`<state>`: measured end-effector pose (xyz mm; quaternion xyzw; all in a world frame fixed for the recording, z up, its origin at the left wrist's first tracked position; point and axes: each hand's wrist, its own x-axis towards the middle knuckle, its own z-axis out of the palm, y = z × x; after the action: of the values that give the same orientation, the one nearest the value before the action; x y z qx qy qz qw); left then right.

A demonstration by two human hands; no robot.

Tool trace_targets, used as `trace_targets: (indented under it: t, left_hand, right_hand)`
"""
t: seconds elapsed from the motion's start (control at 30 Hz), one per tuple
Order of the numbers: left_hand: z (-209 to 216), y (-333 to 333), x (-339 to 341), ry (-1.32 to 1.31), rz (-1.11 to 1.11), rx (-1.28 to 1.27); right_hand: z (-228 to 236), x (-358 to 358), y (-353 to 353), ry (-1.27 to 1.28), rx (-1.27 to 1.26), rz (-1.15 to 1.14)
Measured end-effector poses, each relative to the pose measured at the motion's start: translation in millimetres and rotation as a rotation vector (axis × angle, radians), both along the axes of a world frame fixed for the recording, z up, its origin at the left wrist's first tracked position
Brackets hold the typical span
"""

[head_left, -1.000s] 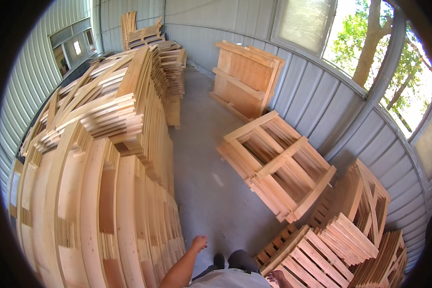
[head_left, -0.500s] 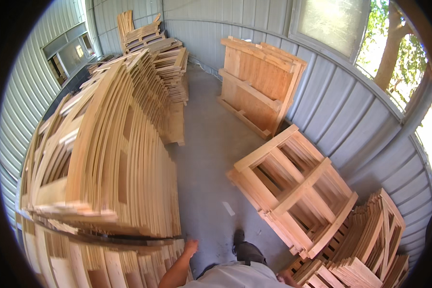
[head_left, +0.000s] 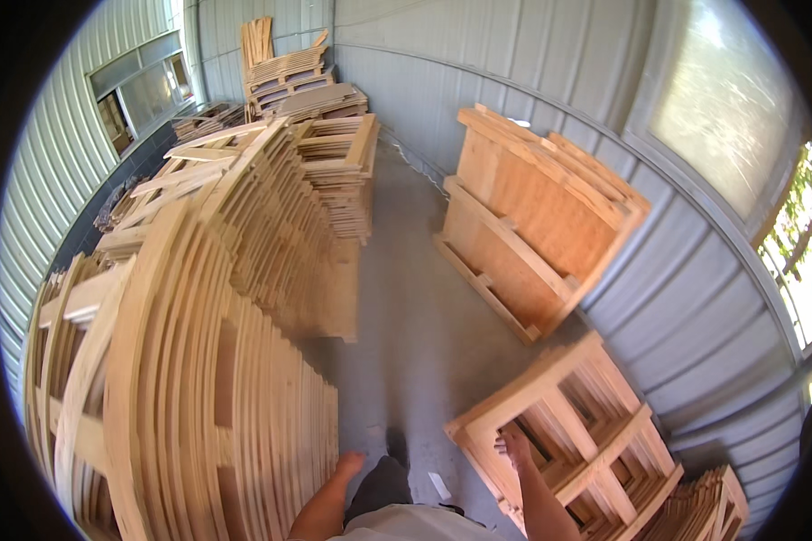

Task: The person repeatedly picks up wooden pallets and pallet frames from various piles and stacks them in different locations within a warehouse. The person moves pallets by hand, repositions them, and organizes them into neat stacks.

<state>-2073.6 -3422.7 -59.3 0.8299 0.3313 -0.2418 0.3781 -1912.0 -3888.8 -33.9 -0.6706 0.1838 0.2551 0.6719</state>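
My left hand (head_left: 350, 463) hangs at the lower middle, beside the tall stack of pale wooden frames (head_left: 180, 334) on the left. Its fingers are blurred, so their pose and any contact with the stack are unclear. Over the wooden lattice frames (head_left: 595, 455) on the right, my right hand (head_left: 514, 448) reaches forward with its fingers apart and nothing in them. Whether it touches the wood I cannot tell. These lattice frames lean together in a stack, with crossbars and open gaps.
A grey floor aisle (head_left: 397, 270) runs ahead between the stacks. Large wooden panels with battens (head_left: 532, 225) lean against the corrugated metal wall (head_left: 686, 270). More slatted stacks (head_left: 334, 171) stand at the far left. Smaller frames (head_left: 695, 509) sit at the lower right. A pale scrap (head_left: 439, 486) lies by my feet.
The aisle and stacks have drawn nearer as I moved forward. My right hand has come up from the lower edge to over the lattice frames. My left hand stays low beside the left stack.
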Motion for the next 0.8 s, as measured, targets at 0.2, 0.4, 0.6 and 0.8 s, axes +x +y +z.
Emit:
trace_targets:
  t: [0.2,0.4,0.6,0.8]
  left_hand:
    - [23.1,79.6,187.0,-0.105,0.073,0.01]
    - [16.9,120.4,323.1,-0.046,0.076,-0.132]
    - [18.0,163.4,454.0,-0.094,0.273,-0.38]
    - [35.1,215.3,605.2,-0.003,0.422,-0.367]
  right_hand:
    - [-58.8,2.0,33.7,0.45,-0.131,0.033]
    - [-102.8,8.5,44.9,0.651,-0.205,-0.002]
    - [-95.1,220.6,81.2,0.623,-0.293,0.109]
    - [-51.7,555.0,130.8,0.242,-0.462,0.392]
